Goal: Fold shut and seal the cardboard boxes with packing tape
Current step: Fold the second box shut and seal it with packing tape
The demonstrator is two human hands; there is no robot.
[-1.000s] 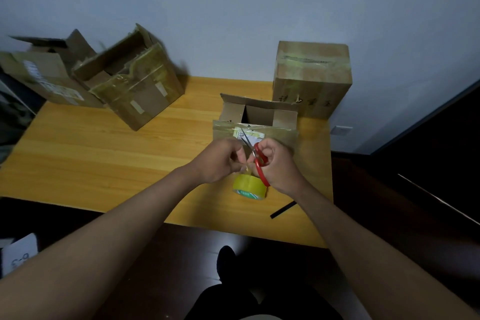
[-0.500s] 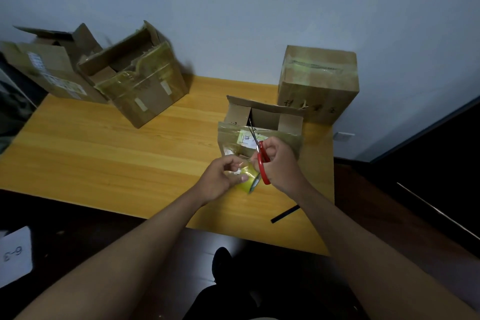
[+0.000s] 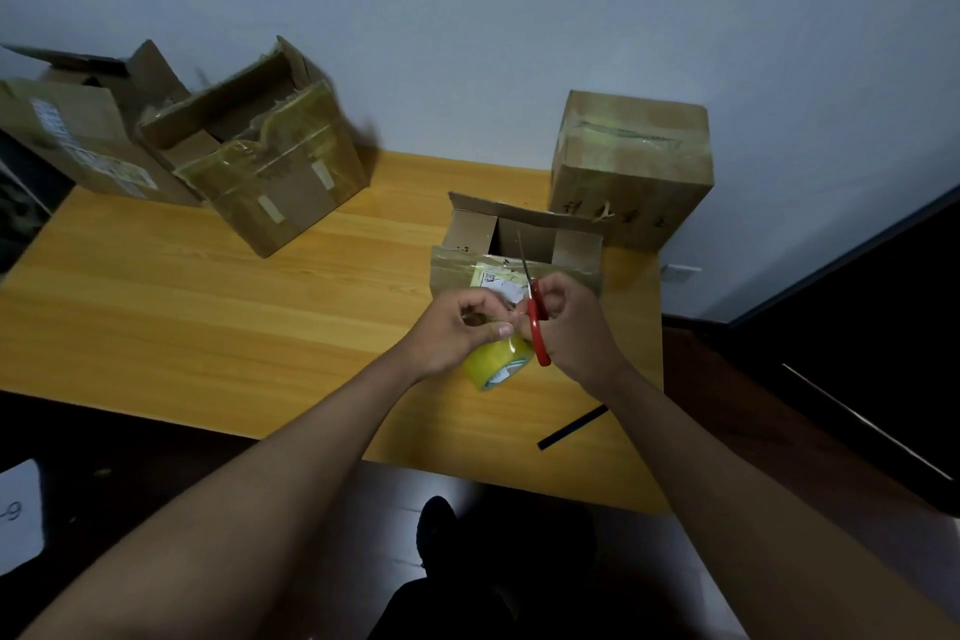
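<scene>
A small open cardboard box [image 3: 519, 244] stands on the wooden table [image 3: 208, 317], its flaps up. In front of it my left hand [image 3: 457, 327] grips a yellow roll of packing tape [image 3: 496, 361]. My right hand [image 3: 576, 322] holds red-handled scissors [image 3: 535, 317] with the blades pointing up over the box's front. The two hands touch just above the roll. Whether a strip of tape runs between them is too small to tell.
A sealed box [image 3: 631, 166] stands behind the small one at the back right. Two open, tilted boxes [image 3: 270, 156] [image 3: 78, 135] sit at the table's back left. A black strip [image 3: 571, 426] lies near the table's front right edge. A wall is right behind.
The tape roll has turned in my left hand and shows more below it. My right hand with the scissors stays at the same spot by the box's front.
</scene>
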